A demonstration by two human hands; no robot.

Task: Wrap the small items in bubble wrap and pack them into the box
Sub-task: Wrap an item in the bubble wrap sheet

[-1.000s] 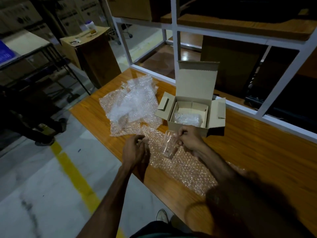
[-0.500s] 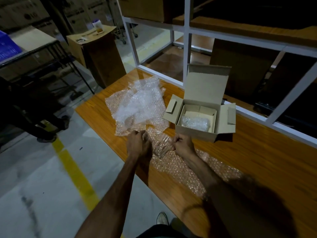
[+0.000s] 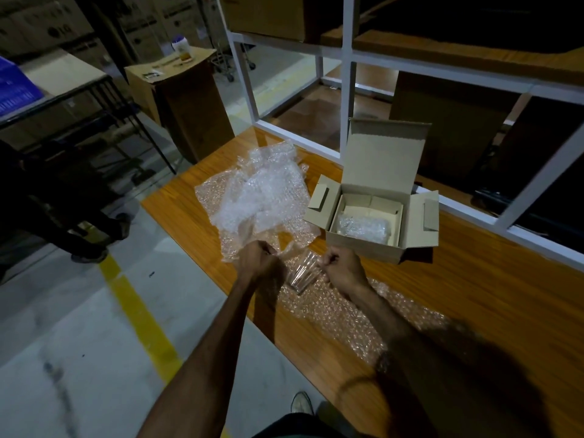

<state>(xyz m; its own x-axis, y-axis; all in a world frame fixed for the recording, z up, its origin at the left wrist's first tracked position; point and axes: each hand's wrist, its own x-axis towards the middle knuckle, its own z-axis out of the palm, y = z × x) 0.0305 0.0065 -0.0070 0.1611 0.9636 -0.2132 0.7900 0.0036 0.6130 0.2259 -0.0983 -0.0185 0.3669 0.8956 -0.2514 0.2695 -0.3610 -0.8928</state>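
Observation:
A clear drinking glass (image 3: 301, 275) lies tilted on a long bubble wrap sheet (image 3: 335, 314) spread on the wooden table (image 3: 480, 298). My left hand (image 3: 259, 262) is closed on the sheet's far edge, left of the glass. My right hand (image 3: 343, 268) is a fist at the sheet's edge, right beside the glass's rim. Just beyond stands an open cardboard box (image 3: 363, 248) holding one bubble-wrapped item (image 3: 361, 227).
A loose pile of bubble wrap (image 3: 262, 200) lies at the table's left end. A white metal frame (image 3: 344, 74) runs along the table's far side. The table's near edge drops to a floor with a yellow line (image 3: 139, 314). A person's feet (image 3: 91, 254) stand at left.
The glass went from held upright in my right hand to lying on the sheet. Both hands moved to the sheet's far edge on either side of it.

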